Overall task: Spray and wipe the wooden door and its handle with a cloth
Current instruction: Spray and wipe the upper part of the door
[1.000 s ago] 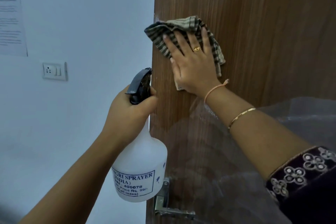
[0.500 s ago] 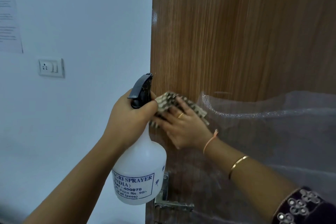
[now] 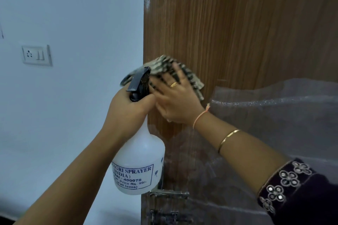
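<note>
**Cloth flat on the door edge, beside the sprayer head**

The right hand point(image 3: 175, 100) presses the striped cloth point(image 3: 162, 64) flat against the wooden door point(image 3: 237, 33), close to the door's left edge. Its fingers point(image 3: 176, 73) are straight and slightly spread on top of the cloth. The cloth shows above the fingertips and down the right side of the hand, and it is blurred. A ring point(image 3: 173, 84) sits on one finger.

The left hand point(image 3: 126, 109) is just left of the right hand and looks to touch it. Its fingers are curled round the neck of the white spray bottle point(image 3: 140, 155), under the black trigger head point(image 3: 140, 82). The head overlaps the cloth's left corner in this view; I cannot tell whether they touch. The bottle hangs upright in front of the door's edge.

The metal handle point(image 3: 169, 194) is low on the door, below the bottle and well apart from the cloth. A sheer fabric point(image 3: 274, 115) veils the lower right of the door. A switch plate point(image 3: 36, 55) sits on the white wall point(image 3: 73, 14) to the left.

Half a second ago the cloth was lower, level with the left hand's knuckles; now it has risen above the trigger head. One second ago it was higher still, well above the bottle. The grip on the bottle is unchanged.
</note>
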{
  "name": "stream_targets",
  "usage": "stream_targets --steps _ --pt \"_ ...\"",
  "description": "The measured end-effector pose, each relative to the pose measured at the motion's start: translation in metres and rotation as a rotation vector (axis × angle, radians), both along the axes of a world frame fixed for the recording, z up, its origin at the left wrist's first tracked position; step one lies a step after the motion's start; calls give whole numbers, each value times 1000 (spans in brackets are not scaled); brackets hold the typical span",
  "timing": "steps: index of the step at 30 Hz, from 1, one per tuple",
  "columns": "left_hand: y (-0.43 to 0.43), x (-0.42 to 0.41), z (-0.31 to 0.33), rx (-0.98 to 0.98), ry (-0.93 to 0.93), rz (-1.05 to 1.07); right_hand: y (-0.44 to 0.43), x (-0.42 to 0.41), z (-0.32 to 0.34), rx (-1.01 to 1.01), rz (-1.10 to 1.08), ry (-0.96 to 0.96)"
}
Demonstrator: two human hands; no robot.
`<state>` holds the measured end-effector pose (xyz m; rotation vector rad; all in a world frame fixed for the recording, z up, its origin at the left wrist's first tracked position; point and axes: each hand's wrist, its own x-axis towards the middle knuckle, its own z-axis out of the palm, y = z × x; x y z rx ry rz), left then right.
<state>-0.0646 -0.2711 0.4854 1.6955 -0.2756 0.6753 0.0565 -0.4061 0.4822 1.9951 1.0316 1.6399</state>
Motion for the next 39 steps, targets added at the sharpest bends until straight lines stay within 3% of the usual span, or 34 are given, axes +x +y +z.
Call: stream_targets --steps 5,11,13,17,23,25,30,32,35,39 --pt "-7 4 -8 28 37 -32 -7 -3 -75 -283 -25 122" --pt "-19 5 -14 41 58 -105 -53 -6 -95 -164 -83 127" --pt "-22 8 -15 31 64 -116 -79 -6 -74 -52 -119 67" --pt "-27 11 -17 39 72 -135 -137 -1 -31 363 -209 -59" --pt "-32 11 -18 48 64 -181 -132 -4 -42 911 -252 1" --pt "-35 10 -19 45 64 -200 -112 -5 -61 896 -262 31" --pt "-45 9 -22 48 49 -238 -66 -14 -119 482 -226 112" --pt "-53 9 -26 68 56 -249 -63 -14 -125 408 -206 105" --pt "-64 10 -31 62 70 -269 -86 -11 -119 395 -184 73" --pt "-81 12 -34 104 71 -356 -156 -7 -107 591 -267 25"
